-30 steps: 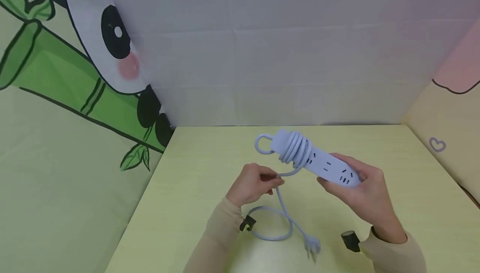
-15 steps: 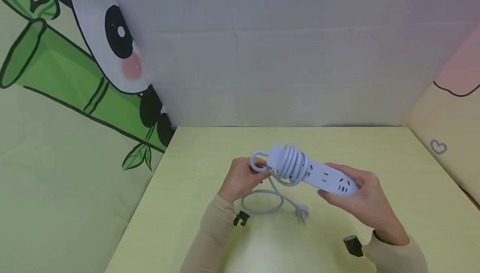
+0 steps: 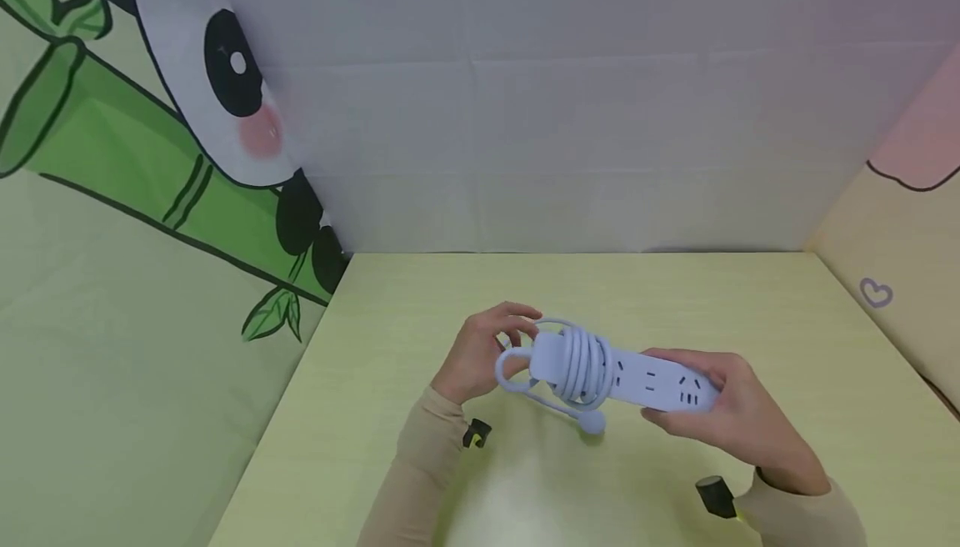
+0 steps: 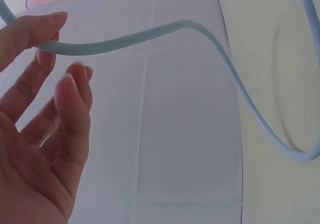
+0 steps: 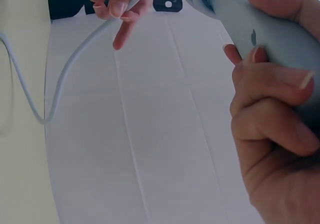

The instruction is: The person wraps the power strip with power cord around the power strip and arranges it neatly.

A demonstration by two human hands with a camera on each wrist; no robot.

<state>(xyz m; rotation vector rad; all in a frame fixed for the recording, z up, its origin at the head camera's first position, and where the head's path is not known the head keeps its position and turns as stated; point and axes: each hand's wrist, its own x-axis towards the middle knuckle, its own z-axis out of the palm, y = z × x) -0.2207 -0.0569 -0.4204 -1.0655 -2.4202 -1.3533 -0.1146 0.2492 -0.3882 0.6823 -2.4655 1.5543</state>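
A white power strip [image 3: 648,380] is held above the table, its sockets turned up and its left end wrapped in several coils of its own cord [image 3: 583,368]. My right hand [image 3: 738,409] grips the strip's right end; in the right wrist view the fingers curl under its back. At the coiled end, my left hand [image 3: 480,353] pinches the loose cord, which the left wrist view shows as a pale line [image 4: 120,43] leaving the fingers and sagging into a bend. A small loop [image 3: 504,370] sticks out from the strip's left end. Below the coils hangs the plug [image 3: 592,422].
The pale yellow table [image 3: 405,313] reaches back to a grey-white cloth wall [image 3: 562,130]. Printed side panels stand left [image 3: 112,347] and right [image 3: 892,230]. Small black wrist cameras are worn on both sleeves.
My left hand has carried the cord from below the strip round to behind its left end. The strip has lowered slightly and levelled; the loose cord with the plug has shortened and drawn up.
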